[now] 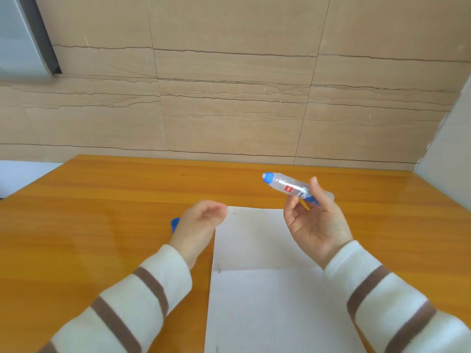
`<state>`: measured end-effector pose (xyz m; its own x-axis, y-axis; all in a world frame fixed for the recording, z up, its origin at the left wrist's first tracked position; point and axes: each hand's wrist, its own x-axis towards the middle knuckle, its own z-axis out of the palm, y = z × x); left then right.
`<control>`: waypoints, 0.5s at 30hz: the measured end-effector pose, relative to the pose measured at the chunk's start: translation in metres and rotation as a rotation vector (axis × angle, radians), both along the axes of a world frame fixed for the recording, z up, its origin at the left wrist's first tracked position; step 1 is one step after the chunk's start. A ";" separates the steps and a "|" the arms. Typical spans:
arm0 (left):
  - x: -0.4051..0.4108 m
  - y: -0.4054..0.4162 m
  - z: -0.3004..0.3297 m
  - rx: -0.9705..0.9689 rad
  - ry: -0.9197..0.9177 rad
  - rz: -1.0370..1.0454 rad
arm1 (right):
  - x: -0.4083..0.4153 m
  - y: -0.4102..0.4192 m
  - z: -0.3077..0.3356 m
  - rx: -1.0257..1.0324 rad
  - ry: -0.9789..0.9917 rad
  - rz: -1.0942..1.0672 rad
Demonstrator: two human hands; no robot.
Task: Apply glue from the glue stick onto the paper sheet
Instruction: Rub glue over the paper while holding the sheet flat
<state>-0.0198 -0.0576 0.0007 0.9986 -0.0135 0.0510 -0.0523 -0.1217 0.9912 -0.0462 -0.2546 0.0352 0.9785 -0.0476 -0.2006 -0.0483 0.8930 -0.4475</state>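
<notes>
Glue stick held in the air above the paper; cap off, lying at left.

Orange wooden table [102, 200] set against a tan tiled wall [229, 98]. White paper sheet [257, 289] lies flat on the table in front of the person, with a crease line across its middle. Both forearms in cream sleeves [132, 309] with brown stripes. Right hand [316, 225] raised over the sheet's far right corner, fingers curled round the clear glue stick [288, 186], blue tip pointing left and clear of the paper. Left hand [198, 225] blurred, fingers loosely curved, holding nothing, at the sheet's far left corner. Small blue cap [174, 223] on the table, partly hidden behind that hand.
</notes>
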 end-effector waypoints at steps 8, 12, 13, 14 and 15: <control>0.007 0.010 -0.022 0.056 0.082 0.022 | 0.017 0.001 -0.010 -0.107 0.090 -0.021; 0.008 0.010 -0.026 0.060 0.072 0.006 | 0.028 0.008 -0.013 -0.178 0.118 -0.006; 0.008 0.011 -0.028 0.066 0.067 0.003 | 0.031 0.009 -0.013 -0.201 0.131 0.000; 0.009 0.010 -0.029 0.080 0.057 0.002 | 0.034 0.012 -0.014 -0.228 0.146 0.008; 0.010 0.011 -0.031 0.103 0.043 0.001 | 0.037 0.013 -0.015 -0.256 0.161 0.017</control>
<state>-0.0102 -0.0471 -0.0300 0.9999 -0.0151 0.0063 -0.0095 -0.2232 0.9747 -0.0088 -0.2413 0.0204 0.9363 -0.1004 -0.3365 -0.1508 0.7506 -0.6434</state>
